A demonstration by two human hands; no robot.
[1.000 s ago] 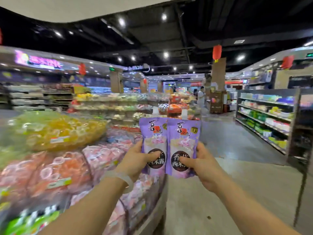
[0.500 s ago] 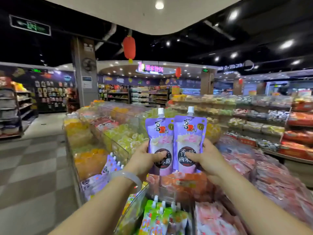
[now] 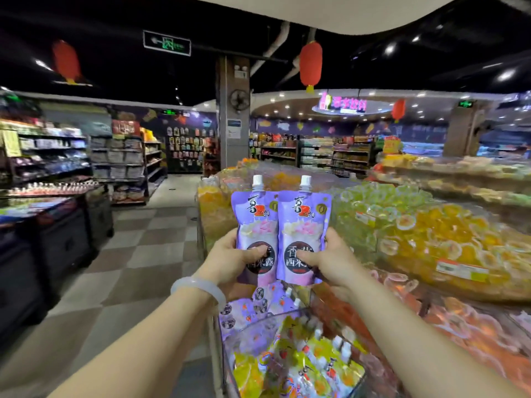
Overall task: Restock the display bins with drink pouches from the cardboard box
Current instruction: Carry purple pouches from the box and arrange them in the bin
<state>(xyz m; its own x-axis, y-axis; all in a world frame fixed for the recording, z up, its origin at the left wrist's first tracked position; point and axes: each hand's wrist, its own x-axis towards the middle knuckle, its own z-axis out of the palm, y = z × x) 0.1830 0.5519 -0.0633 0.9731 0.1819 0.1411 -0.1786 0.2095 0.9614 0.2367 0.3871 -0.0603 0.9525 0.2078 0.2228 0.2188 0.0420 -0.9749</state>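
Pouches [image 3: 280,231] upright, side by side (touching), each hand's grip low.

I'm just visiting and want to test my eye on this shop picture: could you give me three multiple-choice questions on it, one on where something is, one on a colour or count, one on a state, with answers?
1. Where is the bin of purple pouches?
A. Directly below the held pouches
B. On the far wall shelves
C. On the floor tiles

2. How many pouches are held up?
A. One
B. Two
C. Four

3. How are the held pouches' spouts?
A. Caps off
B. Torn open
C. Capped in white

Answers:
1. A: purple packs lie just under the left hand and right hand.
2. B: the left pouch is in one grip and the right pouch in the other, side by side.
3. C: a white cap tops each upright pouch.
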